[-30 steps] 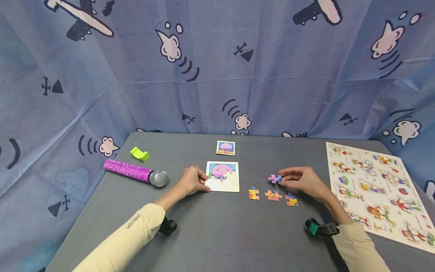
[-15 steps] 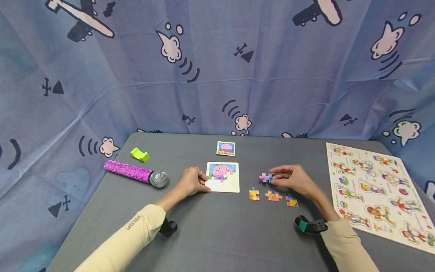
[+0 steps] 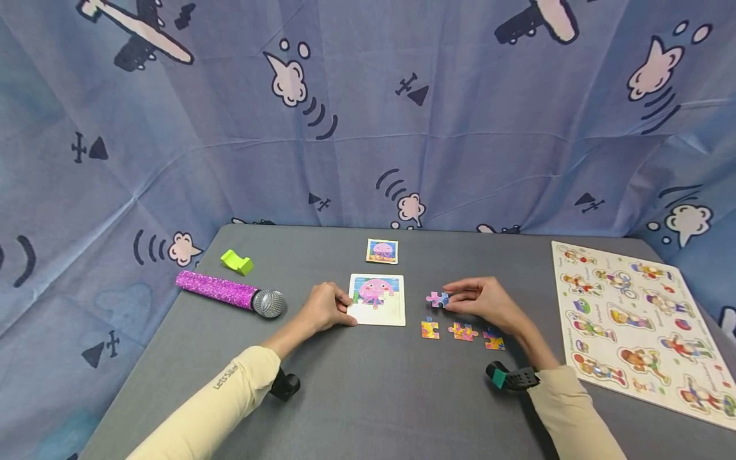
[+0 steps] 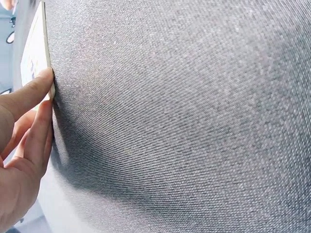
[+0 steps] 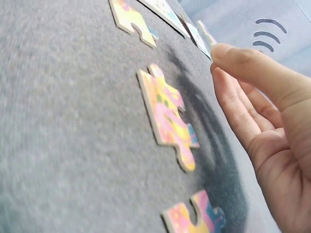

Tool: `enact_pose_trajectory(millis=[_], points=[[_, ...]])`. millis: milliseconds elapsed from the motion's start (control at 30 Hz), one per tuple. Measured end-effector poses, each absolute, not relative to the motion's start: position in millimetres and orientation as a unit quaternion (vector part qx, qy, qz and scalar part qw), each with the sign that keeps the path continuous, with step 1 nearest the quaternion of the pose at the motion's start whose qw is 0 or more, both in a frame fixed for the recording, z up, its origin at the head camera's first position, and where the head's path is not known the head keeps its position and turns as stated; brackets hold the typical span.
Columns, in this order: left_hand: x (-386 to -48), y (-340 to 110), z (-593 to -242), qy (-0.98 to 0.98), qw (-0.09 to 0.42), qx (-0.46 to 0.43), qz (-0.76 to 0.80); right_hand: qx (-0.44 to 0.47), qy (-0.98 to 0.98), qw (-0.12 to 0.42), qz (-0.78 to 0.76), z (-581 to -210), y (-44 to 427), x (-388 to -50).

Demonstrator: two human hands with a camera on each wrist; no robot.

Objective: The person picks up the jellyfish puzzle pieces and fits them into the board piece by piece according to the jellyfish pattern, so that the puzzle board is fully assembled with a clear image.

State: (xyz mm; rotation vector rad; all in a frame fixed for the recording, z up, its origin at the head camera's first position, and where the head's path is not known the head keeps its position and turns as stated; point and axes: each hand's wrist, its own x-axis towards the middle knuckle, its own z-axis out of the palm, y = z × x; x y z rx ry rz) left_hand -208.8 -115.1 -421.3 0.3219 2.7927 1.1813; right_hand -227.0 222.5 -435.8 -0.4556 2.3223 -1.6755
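A white puzzle tray (image 3: 376, 316) lies mid-table, a partly assembled pink octopus-like picture (image 3: 374, 289) in its upper part. My left hand (image 3: 324, 306) pinches the tray's left edge between thumb and fingers; the left wrist view shows that grip on the tray (image 4: 41, 43) too. Right of the tray, my right hand (image 3: 485, 303) holds a pink and blue puzzle piece (image 3: 437, 299) by its right side, above the table. Below that hand lie three loose pieces: a yellow one (image 3: 429, 329), a pink-yellow one (image 5: 167, 111) and a yellow-blue one (image 3: 493, 339).
A small picture card (image 3: 382, 251) lies behind the tray. At the left are a glittery pink microphone (image 3: 221, 289) and a green block (image 3: 236, 261). A large board with sports figures (image 3: 644, 319) covers the table's right side. A patterned curtain (image 3: 368, 128) hangs behind.
My right hand has moved left with the pink and blue piece, closer to the tray. The left hand keeps its place on the tray's edge.
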Motion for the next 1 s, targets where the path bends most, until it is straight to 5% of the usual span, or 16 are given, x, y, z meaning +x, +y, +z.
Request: enact_pose_trajectory(millis=[1000], points=[[-209, -116, -423, 0.913, 0.039, 0.113, 0.391, -0.146, 0.781, 0.133, -0.592, -443, 188, -237]])
